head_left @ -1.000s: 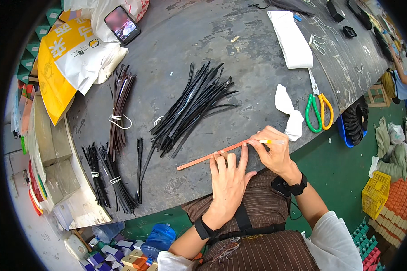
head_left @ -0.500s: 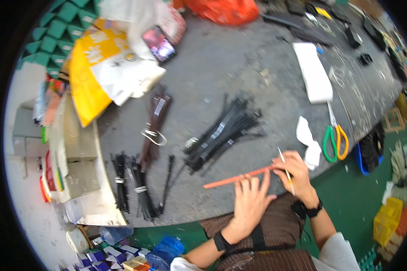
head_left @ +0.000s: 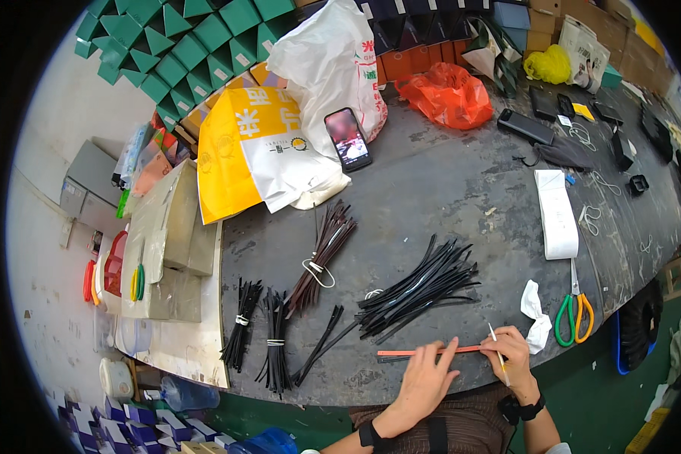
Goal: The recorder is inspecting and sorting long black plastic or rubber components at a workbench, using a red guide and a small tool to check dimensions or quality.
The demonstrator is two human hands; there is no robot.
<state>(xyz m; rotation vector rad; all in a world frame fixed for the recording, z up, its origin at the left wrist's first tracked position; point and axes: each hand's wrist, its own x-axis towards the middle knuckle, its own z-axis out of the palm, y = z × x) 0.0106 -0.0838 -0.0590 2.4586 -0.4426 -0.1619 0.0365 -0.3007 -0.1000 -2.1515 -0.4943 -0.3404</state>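
My left hand [head_left: 429,377] lies with its fingers stretched out and spread, pressing a narrow orange-red strip [head_left: 398,352] onto the dark tabletop. Along the strip's near side shows a thin black strip [head_left: 393,360]. My right hand [head_left: 514,362] is at the strip's right end, its fingers closed around a slim white stick [head_left: 494,335] with a yellowish lower part. Whether that stick is a pen cannot be made out. Left of the hands is a loose pile of black strips [head_left: 420,287]. A crumpled white piece [head_left: 536,316] lies just beyond my right hand.
Scissors [head_left: 574,306] with green and orange handles lie right, by a white folded strip [head_left: 557,216]. Tied bundles of black strips [head_left: 275,344] and brown strips [head_left: 321,261] lie left. A phone [head_left: 348,140] leans against bags at the back. Cartons [head_left: 172,227] stand at the left edge.
My view has swung, so the table and everything on it sit lower and further right. Both hands keep much the same pose at the orange-red strip. The black strip beside it now shows.
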